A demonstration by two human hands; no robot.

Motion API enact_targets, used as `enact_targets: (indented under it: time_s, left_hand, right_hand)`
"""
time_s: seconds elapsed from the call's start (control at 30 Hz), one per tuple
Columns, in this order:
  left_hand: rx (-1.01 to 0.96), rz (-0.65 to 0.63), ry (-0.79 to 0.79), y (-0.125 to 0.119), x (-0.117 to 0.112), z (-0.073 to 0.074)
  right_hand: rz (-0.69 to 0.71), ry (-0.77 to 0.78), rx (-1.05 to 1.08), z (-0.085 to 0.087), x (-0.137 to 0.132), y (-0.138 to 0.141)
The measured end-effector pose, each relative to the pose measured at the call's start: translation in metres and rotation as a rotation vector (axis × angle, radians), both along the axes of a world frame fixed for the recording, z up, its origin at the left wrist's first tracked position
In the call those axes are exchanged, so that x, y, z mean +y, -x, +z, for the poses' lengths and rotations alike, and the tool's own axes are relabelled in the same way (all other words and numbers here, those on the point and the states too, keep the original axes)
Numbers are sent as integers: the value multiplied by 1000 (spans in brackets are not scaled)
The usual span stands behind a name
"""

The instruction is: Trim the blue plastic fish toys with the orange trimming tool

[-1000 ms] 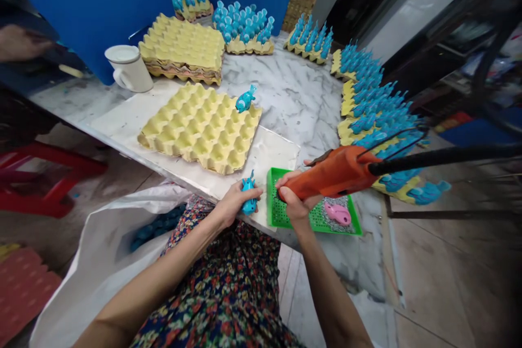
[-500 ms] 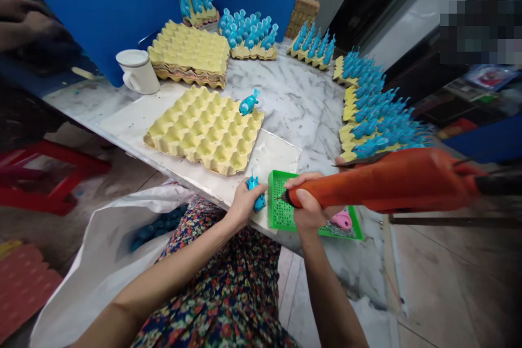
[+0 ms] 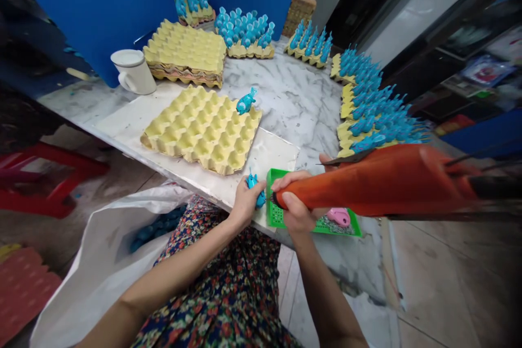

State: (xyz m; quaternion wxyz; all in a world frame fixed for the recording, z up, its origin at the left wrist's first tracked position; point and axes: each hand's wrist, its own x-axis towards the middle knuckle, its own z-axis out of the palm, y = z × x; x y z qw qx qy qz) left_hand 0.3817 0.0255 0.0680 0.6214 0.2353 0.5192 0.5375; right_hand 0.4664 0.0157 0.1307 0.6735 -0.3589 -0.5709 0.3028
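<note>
My left hand (image 3: 243, 202) is closed round a small blue plastic toy figure (image 3: 260, 198) at the table's front edge. My right hand (image 3: 299, 209) grips the front end of an orange electric screwdriver (image 3: 375, 179), its tip pointing left at the toy. Whether the tip touches the toy I cannot tell. Below the screwdriver lies a green perforated basket (image 3: 274, 218) with small metal screws (image 3: 336, 228) and a pink object (image 3: 339, 216) in it. A similar blue toy (image 3: 246, 102) rests on the far right corner of a yellow egg tray (image 3: 204, 130).
Trays of upright blue toys (image 3: 373, 100) line the table's right side and back. Stacked egg trays (image 3: 183, 54) and a white mug (image 3: 136, 73) stand at back left. A white sack (image 3: 87, 261) hangs open by my lap; a red stool (image 3: 53, 179) is at left.
My right hand has brought the screwdriver left, so its tip now sits close to the toy in my left hand. My left hand has barely moved.
</note>
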Motion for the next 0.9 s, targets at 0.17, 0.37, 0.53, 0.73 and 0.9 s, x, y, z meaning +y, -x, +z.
enact_targets:
  time_s: [0.17,0.37,0.53,0.73,0.9]
  left_hand:
    - [2,4,4,0,1,1]
    - [-4,0,0,1,1,-2]
    - [3,4,0,0,3,-1]
    - [24,-8,34,-2,3,9]
    - [26,-12,25,0,4,9]
  right_hand:
    - [16,-16,-1,-5,1,-1]
    - [67,10,-10,-11,-1,-4]
    - [94,22,-58,-15,-1,-3]
    - [86,36,-108,-16,0,-3]
    - [103,58,-166,-14,3,-4]
